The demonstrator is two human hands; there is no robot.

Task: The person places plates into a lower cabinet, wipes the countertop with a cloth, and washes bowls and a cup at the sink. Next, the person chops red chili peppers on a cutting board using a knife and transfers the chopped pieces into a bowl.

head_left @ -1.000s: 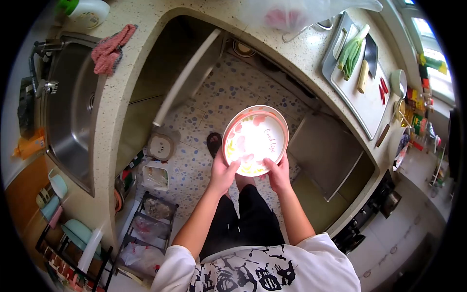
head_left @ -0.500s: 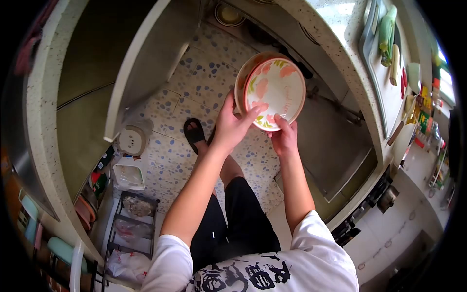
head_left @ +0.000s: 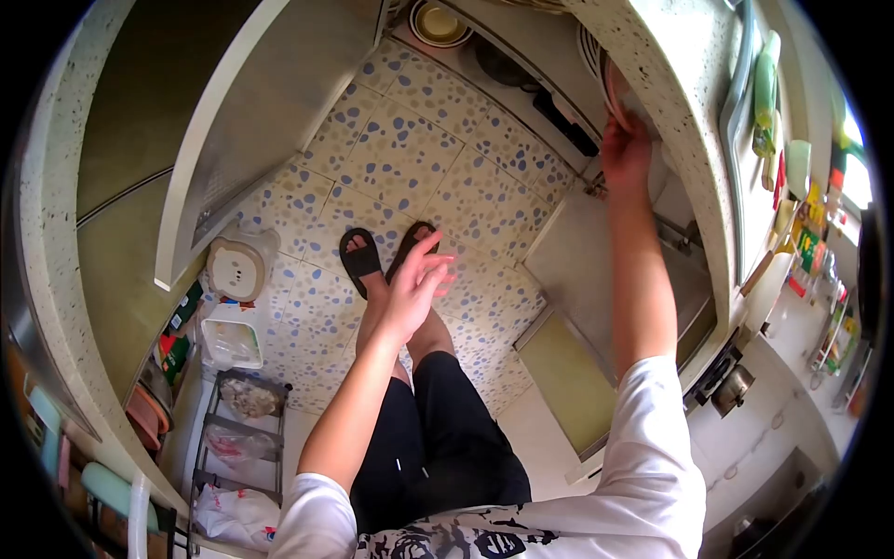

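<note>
My right hand (head_left: 626,154) reaches into the open cabinet under the counter at upper right. Its fingers are closed on the edge of a pink-rimmed plate (head_left: 611,86), much of which the countertop hides. White rims of other dishes (head_left: 587,45) show right beside it on the shelf. Over the floor, my left hand (head_left: 416,287) hangs in the air with its fingers apart and nothing in it. Nested bowls (head_left: 440,23) stand on the lower shelf, and a dark pan (head_left: 503,65) with a black handle lies near them.
An open cabinet door (head_left: 270,121) stands on the left, another door (head_left: 577,270) on the right. A speckled countertop (head_left: 684,121) curves above, with green onions (head_left: 765,88) on it. A rack with bags (head_left: 237,443) and a white container (head_left: 233,343) sit at lower left.
The floral plates held in both hands have gone up and right to the cabinet shelf with my right hand. My left hand has let go and moved down and left.
</note>
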